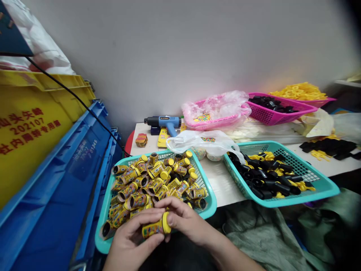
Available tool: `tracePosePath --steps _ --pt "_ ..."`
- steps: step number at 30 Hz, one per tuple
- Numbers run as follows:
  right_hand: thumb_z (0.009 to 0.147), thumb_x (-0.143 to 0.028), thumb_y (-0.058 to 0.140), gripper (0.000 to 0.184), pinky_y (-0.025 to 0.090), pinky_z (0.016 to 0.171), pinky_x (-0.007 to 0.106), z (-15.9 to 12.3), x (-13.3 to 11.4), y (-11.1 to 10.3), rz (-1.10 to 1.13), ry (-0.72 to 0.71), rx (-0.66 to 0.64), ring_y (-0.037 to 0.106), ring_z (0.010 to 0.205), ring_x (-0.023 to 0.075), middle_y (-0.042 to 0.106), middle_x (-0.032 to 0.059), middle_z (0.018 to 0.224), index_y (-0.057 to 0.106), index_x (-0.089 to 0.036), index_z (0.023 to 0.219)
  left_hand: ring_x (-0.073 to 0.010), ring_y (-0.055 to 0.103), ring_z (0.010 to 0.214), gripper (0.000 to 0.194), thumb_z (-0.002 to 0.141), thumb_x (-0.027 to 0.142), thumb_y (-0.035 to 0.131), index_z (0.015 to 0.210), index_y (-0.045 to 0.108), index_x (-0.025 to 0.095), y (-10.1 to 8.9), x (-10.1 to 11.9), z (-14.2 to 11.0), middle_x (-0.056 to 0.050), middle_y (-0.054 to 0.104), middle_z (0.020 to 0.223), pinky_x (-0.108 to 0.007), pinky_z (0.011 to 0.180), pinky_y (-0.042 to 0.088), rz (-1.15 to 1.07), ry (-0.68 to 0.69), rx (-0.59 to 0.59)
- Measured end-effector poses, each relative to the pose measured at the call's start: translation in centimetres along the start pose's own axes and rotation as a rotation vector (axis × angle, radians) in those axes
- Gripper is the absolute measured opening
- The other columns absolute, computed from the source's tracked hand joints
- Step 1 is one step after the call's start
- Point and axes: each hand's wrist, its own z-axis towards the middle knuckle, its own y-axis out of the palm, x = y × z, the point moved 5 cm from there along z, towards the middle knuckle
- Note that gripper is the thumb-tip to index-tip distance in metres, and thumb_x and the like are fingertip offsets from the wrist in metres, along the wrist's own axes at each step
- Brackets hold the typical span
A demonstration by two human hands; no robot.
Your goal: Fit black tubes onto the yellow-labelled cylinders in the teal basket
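Both hands, left hand (126,241) and right hand (183,220), pinch 1 yellow tube (156,227) (cap end rightward) just before the teal basket (210,205). Fingers closed around it; capping seems underway, so a firm press comes next.

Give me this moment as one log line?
left hand: holds yellow tube | right hand: on its cap | below: teal basket of tubes

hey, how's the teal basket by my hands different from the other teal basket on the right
The left teal plastic mesh basket holds yellow-labelled little tubes with yellow caps; the right teal plastic mesh basket holds bare black tubes and loose yellow pieces. The left is heaped, the right partly bare. Both overhang the white table.
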Motion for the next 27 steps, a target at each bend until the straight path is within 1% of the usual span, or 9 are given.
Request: tracePosePath --steps 2,5,7,11,14,18,20,23,27 --pt "0.08 -0.047 0.064 0.043 0.048 0.073 0.028 0.1 -2.0 -1.6 -0.386 -0.109 0.107 0.057 0.083 0.0148 0.06 0.0055 0.097 0.058 -0.019 0.112 -0.0235 0.067 0.088 0.019 0.065 0.026 0.075 0.084 0.076 0.024 -0.9 0.7 0.8 -0.008 0.072 0.091 -0.029 0.081 0.054 0.123 0.051 0.02" --pt "0.089 -0.031 0.054 0.02 0.042 0.09 0.036 0.9 -6.4 -4.5 -1.106 -0.34 0.331 0.053 0.096 0.0194 0.062 0.0082 0.098 0.065 -0.016 0.097 -0.0247 0.065 0.093 0.029 0.072 0.036 0.07 0.098 0.073 0.025 -3.1 1.1 3.3 -0.007 0.07 0.101 -0.033 0.09 0.049 0.377 0.139 0.232" --pt "0.089 -0.021 0.052 0.018 0.039 0.093 0.042 2.4 -7.8 -6.2 -1.511 -0.289 0.365 0.048 0.105 0.0242 0.06 0.0109 0.109 0.068 -0.017 0.095 -0.0284 0.061 0.101 0.034 0.076 0.042 0.064 0.103 0.071 0.023 -4.0 0.9 5.4 -0.01 0.068 0.107 -0.039 0.095 0.044 0.575 0.226 0.325" --pt "0.086 -0.016 0.055 0.023 0.033 0.098 0.051 6.0 -6.6 -7.3 -1.975 -0.243 -0.015 0.033 0.126 0.0336 0.036 0.0085 0.143 0.069 -0.022 0.103 -0.0365 0.052 0.114 0.038 0.083 0.042 0.054 0.105 0.07 0.015 -3.7 0.2 7.4 -0.017 0.063 0.117 -0.052 0.101 0.033 0.883 0.353 0.324" --pt "0.089 -0.021 0.054 0.019 0.027 0.105 0.051 7.3 -5.0 -7.3 -2.09 -0.373 -0.242 0.026 0.133 0.0336 0.033 0.0042 0.146 0.07 -0.023 0.1 -0.028 0.055 0.106 0.027 0.085 0.033 0.057 0.105 0.068 0.017 -2.3 1.4 5.7 -0.013 0.065 0.108 -0.04 0.096 0.038 0.853 0.524 0.286" --pt "0.085 -0.021 0.06 0.012 0.03 0.103 0.046 7.5 -4.4 -7.6 -2.125 -0.508 -0.479 0.029 0.131 0.031 0.038 0.0034 0.143 0.07 -0.022 0.092 -0.0191 0.057 0.085 0.014 0.087 0.022 0.056 0.095 0.067 0.022 0.7 2.2 3.0 -0.004 0.067 0.089 -0.03 0.078 0.043 0.868 0.658 -0.124" --pt "0.086 -0.021 0.059 0.011 0.034 0.098 0.042 7.2 -5.2 -7.6 -2.12 -0.567 -0.526 0.035 0.126 0.0287 0.041 0.0036 0.14 0.069 -0.02 0.089 -0.0198 0.056 0.088 0.015 0.089 0.02 0.053 0.094 0.067 0.021 0.9 1.7 2.5 -0.004 0.066 0.091 -0.032 0.078 0.041 0.939 0.646 -0.177" --pt "0.089 -0.02 0.055 0.015 0.039 0.09 0.04 6.3 -7.2 -7.6 -2.09 -0.583 -0.348 0.046 0.11 0.0246 0.051 0.0085 0.127 0.067 -0.02 0.096 -0.0208 0.053 0.089 0.015 0.089 0.021 0.054 0.097 0.066 0.021 0.5 1.2 2.8 -0.004 0.065 0.093 -0.036 0.08 0.038 1.028 0.628 -0.083" --pt "0.079 -0.019 0.063 0.028 0.045 0.082 0.034 3.8 -9.2 -7.4 -1.801 -0.55 -0.039 0.051 0.092 0.0206 0.058 0.0113 0.099 0.062 -0.013 0.106 -0.0215 0.053 0.089 0.016 0.089 0.025 0.055 0.099 0.067 0.023 3.0 1.0 4.3 -0.002 0.066 0.094 -0.036 0.077 0.037 1.078 0.546 -0.165"
